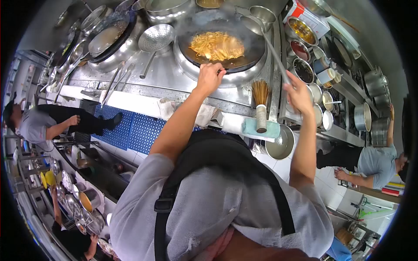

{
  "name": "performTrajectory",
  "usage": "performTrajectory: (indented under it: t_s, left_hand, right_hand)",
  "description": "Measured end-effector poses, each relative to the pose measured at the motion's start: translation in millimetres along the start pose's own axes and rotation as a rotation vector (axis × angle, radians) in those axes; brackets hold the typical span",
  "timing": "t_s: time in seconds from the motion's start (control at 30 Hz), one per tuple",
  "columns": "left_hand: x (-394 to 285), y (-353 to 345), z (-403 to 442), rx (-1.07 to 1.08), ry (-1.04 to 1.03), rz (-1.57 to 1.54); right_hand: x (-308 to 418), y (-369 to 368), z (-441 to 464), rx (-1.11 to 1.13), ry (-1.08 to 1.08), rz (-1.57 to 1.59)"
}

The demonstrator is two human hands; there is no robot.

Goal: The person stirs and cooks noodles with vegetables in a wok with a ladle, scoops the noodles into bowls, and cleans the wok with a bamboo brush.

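Note:
Thick noodles [217, 45] lie steaming in a dark wok [257, 56] on the steel stove. At the near rim of the wok is my left hand [211, 78], its fingers closed on something I cannot make out. My right hand [298, 93], to the right of the wok, is wrapped round the long handle of a ladle [274, 52]. The ladle's bowl is up at the wok's far right edge, beside a round metal pot [263, 16]. Below the wok, between my hands, a bamboo brush [261, 100] rests on a green cloth [248, 127].
A perforated strainer [156, 38] lies left of the wok, with another wok [106, 41] beyond it. Seasoning bowls [303, 70] line the right side. A metal pot [280, 142] is below the front edge. Co-workers stand at left [37, 124] and right [376, 161].

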State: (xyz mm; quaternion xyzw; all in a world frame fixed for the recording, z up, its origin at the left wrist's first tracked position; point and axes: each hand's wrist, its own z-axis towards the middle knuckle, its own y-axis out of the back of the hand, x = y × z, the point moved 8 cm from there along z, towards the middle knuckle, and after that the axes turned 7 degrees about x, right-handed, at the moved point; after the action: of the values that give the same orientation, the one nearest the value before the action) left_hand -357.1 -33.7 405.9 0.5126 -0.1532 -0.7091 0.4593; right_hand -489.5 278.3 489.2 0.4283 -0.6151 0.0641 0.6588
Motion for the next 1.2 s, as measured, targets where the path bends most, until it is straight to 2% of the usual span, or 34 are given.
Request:
performTrajectory:
  t_s: [0.07,0.13,0.17,0.27,0.3,0.37,0.47,0.53,0.6,0.63,0.73,0.77,0.8,0.87,0.9,1.0,1.13,1.17,1.2]
  left_hand:
    - [9.6,-12.6,8.9,0.043,0.056,-0.007]
    - [13.8,-16.1,8.1,0.084,0.118,-0.019]
    - [-1.3,-12.6,4.9,-0.032,0.019,0.118]
    - [-63.6,3.1,-18.1,-0.185,-0.044,0.011]
    - [-78.0,5.2,-29.7,-0.141,-0.044,-0.061]
    - [-102.7,1.9,-61.4,-0.055,-0.021,-0.209]
    - [-92.9,-2.4,-109.0,0.044,0.107,-0.22]
    - [-78.4,3.8,-127.4,0.088,0.199,-0.232]
    - [-62.6,8.6,-130.5,0.13,0.255,-0.233]
    - [-64.5,18.0,-120.6,0.096,0.178,-0.177]
    - [-55.2,37.5,-66.2,-0.075,0.01,0.078]
    - [-50.7,42.0,-41.0,-0.123,-0.018,0.111]
    - [-44.2,44.4,-20.7,-0.165,-0.04,0.146]
    - [1.5,3.6,13.7,0.073,0.043,0.048]
    - [11.6,-10.5,18.7,0.194,0.081,0.004]
    - [-8.6,-7.4,2.5,0.109,-0.037,0.147]
    - [-71.7,27.2,-61.4,0.018,-0.095,0.106]
    - [-81.6,33.2,-85.1,0.0,-0.126,0.059]
    - [-87.2,40.2,-96.5,0.011,-0.126,0.013]
  right_hand:
    - [-31.4,-14.3,61.5,-0.056,0.027,-0.069]
    - [-40.0,-39.6,105.8,-0.019,-0.048,0.003]
    - [-32.8,-55.4,123.1,-0.006,-0.034,-0.032]
    - [-41.0,-111.1,162.3,0.027,-0.028,0.03]
    - [-44.4,-131.4,162.1,0.109,-0.056,0.143]
    - [-31.3,-140.9,138.3,0.191,0.038,-0.056]
    - [-43.6,-133.5,97.7,0.286,0.325,-0.128]
    - [-54.3,-100.2,60.1,0.349,0.296,-0.131]
    - [-24.8,-66.5,23.9,0.275,0.165,-0.354]
    - [-19.3,-57.1,7.4,0.233,0.094,-0.466]
    - [-1.0,-63.3,-28.5,0.221,0.192,-0.332]
    - [13.1,-63.1,-42.3,0.185,0.367,-0.292]
    - [18.2,-63.8,-48.9,0.272,0.197,-0.236]
    - [39.4,-67.0,-70.6,0.438,-0.151,-0.099]
    - [39.3,-74.1,-71.3,0.461,-0.082,-0.127]
    - [46.5,-93.7,-61.7,0.389,-0.115,-0.304]
    - [43.8,-105.8,-36.0,0.077,0.211,-0.573]
    - [51.6,-104.2,-36.5,0.124,0.109,-0.43]
    - [61.5,-96.3,-43.3,0.161,0.075,-0.417]
